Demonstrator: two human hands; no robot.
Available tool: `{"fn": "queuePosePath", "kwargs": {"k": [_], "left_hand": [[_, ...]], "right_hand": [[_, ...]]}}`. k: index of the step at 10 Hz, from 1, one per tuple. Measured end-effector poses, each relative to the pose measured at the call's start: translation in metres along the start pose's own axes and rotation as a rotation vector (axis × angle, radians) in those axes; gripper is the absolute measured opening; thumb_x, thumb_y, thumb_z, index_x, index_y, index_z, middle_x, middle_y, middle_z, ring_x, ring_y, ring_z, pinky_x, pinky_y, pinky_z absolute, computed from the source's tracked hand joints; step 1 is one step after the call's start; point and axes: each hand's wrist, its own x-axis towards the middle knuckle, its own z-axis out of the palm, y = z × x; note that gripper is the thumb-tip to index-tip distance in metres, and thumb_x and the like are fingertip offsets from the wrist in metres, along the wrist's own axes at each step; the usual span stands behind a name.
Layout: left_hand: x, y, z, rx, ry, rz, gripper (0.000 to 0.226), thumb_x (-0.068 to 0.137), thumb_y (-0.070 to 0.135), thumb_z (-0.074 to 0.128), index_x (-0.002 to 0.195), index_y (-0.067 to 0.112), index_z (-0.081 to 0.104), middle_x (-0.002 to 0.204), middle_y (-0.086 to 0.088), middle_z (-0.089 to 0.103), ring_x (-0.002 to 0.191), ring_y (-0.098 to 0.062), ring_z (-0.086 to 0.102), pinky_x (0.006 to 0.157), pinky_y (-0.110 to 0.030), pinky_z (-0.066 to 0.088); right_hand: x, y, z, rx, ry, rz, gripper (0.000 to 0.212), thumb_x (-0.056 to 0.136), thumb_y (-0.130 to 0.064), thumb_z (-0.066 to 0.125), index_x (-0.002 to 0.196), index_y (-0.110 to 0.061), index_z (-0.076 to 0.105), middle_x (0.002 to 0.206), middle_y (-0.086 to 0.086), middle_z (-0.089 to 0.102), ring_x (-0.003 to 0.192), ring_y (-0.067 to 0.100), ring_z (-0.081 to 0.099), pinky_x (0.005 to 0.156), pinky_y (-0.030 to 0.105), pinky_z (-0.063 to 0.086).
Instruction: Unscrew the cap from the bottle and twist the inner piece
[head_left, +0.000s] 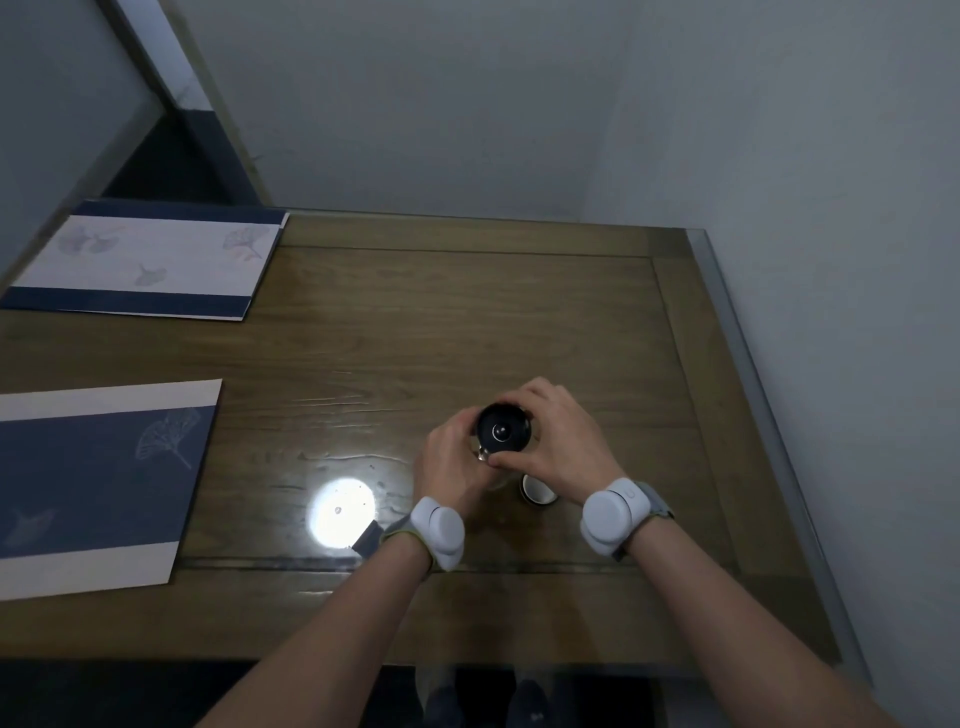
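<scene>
A bottle stands upright on the wooden table (467, 322), seen from above. Its round black top piece (503, 430) has a small shiny dot in the middle. My left hand (449, 462) wraps the bottle's body from the left, hiding most of it. My right hand (556, 441) grips the rim of the black top piece from the right, thumb at its near edge. A small round cap (537, 491) with a pale inside lies on the table just below my right hand, partly hidden by my wrist.
Two blue and white placemats lie at the left, one far (150, 265) and one near (98, 483). A bright lamp reflection (340, 512) glares on the glass tabletop. A wall runs close along the table's right edge (769, 415). Both wrists wear white bands.
</scene>
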Motion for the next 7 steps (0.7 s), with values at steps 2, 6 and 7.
{"fn": "queuePosePath", "kwargs": {"k": [2,6,7], "left_hand": [[-0.004,-0.004,-0.001,-0.008,-0.02,-0.005,0.05,0.067,0.042,0.076,0.116,0.036,0.067,0.102,0.015,0.073,0.092,-0.012,0.069,0.079,-0.04,0.062],[-0.009,-0.005,-0.024,0.112,-0.046,0.03,0.064,0.062,0.064,0.072,0.123,0.048,0.06,0.113,0.026,0.07,0.104,0.001,0.065,0.078,-0.029,0.058],[-0.007,-0.003,-0.037,0.139,-0.061,0.059,0.073,0.06,0.075,0.077,0.125,0.045,0.06,0.119,0.026,0.066,0.109,0.004,0.061,0.084,-0.029,0.057]], "right_hand": [[-0.004,-0.005,0.004,0.005,-0.008,0.007,0.062,0.069,-0.049,0.082,0.125,-0.034,0.059,0.113,-0.013,0.052,0.105,0.01,0.048,0.085,0.034,0.051],[-0.015,-0.007,0.003,0.062,0.016,0.091,0.075,0.072,-0.067,0.067,0.134,-0.027,0.054,0.118,-0.012,0.051,0.108,0.008,0.054,0.09,0.035,0.054],[-0.017,-0.007,-0.003,0.141,0.061,0.138,0.073,0.074,-0.071,0.062,0.132,-0.026,0.057,0.117,-0.013,0.05,0.105,0.005,0.056,0.087,0.036,0.056]]}}
